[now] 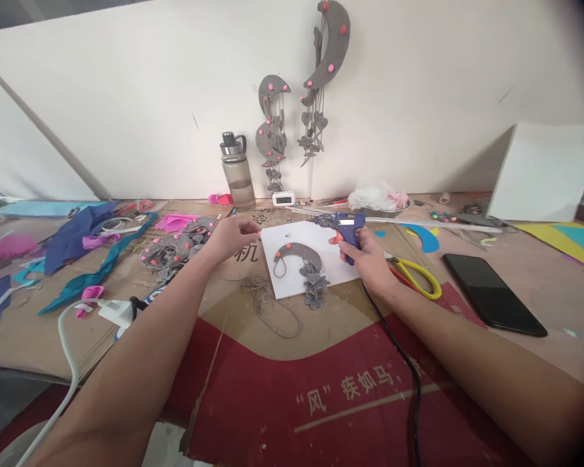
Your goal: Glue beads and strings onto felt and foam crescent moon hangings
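Observation:
My right hand [370,259] grips a blue hot glue gun [344,225], its nozzle pointing left over a white board [292,243]. The gun's black cord [399,353] trails toward me. On the board lies a grey felt crescent [296,251] with small grey hearts [315,285] hanging from it. My left hand [231,237] hovers at the board's left edge, fingers pinched together; whether it holds something small I cannot tell.
Yellow-handled scissors [418,272] and a black phone [494,293] lie to the right. A water bottle [236,170] and finished grey moon hangings [272,130] stand by the wall. Felt scraps [92,256], decorated grey pieces [175,246] and a white power strip [114,310] are on the left.

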{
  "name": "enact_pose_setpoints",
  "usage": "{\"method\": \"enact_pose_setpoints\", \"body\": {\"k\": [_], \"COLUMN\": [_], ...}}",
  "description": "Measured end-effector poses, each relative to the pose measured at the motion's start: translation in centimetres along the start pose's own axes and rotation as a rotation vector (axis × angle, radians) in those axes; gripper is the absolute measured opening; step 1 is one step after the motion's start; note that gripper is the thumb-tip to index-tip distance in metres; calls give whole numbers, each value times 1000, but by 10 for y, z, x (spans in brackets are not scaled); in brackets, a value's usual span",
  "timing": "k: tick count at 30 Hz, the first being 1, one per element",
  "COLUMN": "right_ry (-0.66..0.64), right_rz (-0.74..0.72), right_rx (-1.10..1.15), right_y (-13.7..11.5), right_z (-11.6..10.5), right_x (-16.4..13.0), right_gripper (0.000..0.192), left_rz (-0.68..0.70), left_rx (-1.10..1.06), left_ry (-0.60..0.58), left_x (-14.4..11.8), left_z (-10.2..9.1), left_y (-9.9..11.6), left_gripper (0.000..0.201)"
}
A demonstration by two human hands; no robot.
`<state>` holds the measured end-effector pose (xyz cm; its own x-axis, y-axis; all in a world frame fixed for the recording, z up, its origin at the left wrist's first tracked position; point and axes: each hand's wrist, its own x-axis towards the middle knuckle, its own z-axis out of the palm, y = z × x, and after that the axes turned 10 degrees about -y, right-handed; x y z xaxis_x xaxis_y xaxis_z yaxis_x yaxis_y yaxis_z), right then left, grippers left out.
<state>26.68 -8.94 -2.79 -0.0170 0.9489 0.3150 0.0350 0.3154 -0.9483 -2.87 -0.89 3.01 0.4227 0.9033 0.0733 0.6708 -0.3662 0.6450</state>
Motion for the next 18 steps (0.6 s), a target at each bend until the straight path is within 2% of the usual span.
{"method": "enact_pose_setpoints", "body": {"k": [5,12,18], "right_ry": [2,-64,-31], "right_rz": [13,84,157], "right_rx": [-43,-179,-312], "right_y": [-9,-21,-32], "right_z": [-1,-11,-31], "right_x": [1,-15,-45], "right_gripper": [29,29,26], "left_rz": [84,111,148], "left_rx": [-195,-225,-247], "left_ry": [-24,-106,-172], "left_x": [3,8,8], "left_z": [11,20,51], "left_y": [21,42,61], "left_gripper": [31,32,25]}}
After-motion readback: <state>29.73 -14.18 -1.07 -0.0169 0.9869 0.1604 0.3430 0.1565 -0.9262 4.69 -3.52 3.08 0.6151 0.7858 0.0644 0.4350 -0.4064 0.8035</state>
